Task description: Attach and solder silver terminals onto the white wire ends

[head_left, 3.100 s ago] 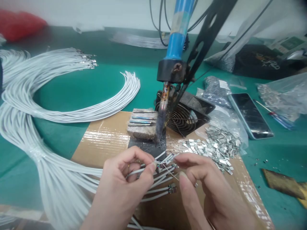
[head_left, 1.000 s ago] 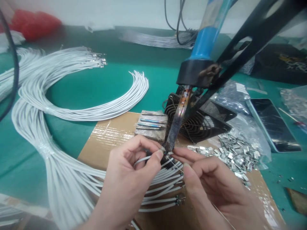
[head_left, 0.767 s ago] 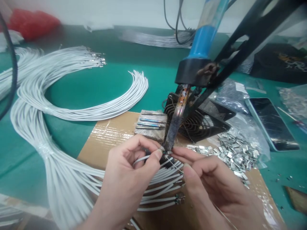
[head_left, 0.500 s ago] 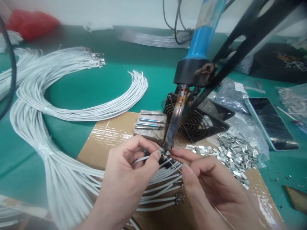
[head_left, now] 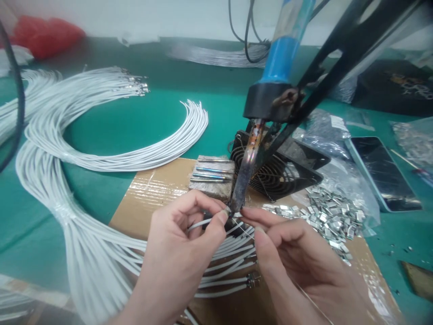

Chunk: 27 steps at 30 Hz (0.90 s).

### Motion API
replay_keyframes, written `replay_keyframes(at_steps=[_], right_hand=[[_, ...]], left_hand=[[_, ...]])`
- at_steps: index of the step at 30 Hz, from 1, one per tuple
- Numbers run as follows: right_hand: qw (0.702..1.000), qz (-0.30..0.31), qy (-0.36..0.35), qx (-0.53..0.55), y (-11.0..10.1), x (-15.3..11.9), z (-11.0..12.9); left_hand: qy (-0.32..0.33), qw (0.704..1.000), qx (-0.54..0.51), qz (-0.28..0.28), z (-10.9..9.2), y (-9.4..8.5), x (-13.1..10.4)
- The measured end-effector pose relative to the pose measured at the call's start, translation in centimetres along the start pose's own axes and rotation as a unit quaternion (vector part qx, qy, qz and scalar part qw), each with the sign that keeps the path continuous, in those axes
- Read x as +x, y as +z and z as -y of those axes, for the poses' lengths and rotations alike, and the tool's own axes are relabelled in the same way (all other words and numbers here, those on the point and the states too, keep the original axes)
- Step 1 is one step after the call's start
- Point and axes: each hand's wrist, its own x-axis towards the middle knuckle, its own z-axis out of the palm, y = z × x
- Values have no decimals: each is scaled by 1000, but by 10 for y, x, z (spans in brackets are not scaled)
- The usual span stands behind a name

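The left hand [head_left: 182,253] is pinching a white wire [head_left: 199,223] closed-fingered against the soldering iron tip [head_left: 237,205], mid-surface; the right hand [head_left: 297,266] is pinching solder wire [head_left: 245,232] there. Soldering seems underway; next calls for steady feeding.

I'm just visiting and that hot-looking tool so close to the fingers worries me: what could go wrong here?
Burnt fingers, probably: the left hand pinches a white wire right at the soldering iron tip, and the right hand feeds thin solder wire just beside it. A slip might also scorch the other white wires lying underneath. The loose metal clips near the right hand could get knocked about.
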Motion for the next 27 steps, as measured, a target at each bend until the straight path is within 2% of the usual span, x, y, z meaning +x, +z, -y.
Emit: replay_keyframes(at_steps=[5, 10, 16, 19, 27], right_hand=[[999, 31, -36, -16, -4, 0, -3], [999, -43, 32, 6, 7, -5, 2], [999, -41, 27, 8, 9, -5, 4], [999, -46, 25, 12, 8, -4, 4], [999, -51, 5, -1, 9, -4, 1]], left_hand=[[-4, 1000, 21, -4, -1, -1, -1], [-11, 999, 31, -12, 0, -1, 0], [-19, 999, 32, -15, -2, 1, -2], [-22, 999, 26, -35, -3, 2, -3], [-22, 999, 31, -31, -4, 3, -4]])
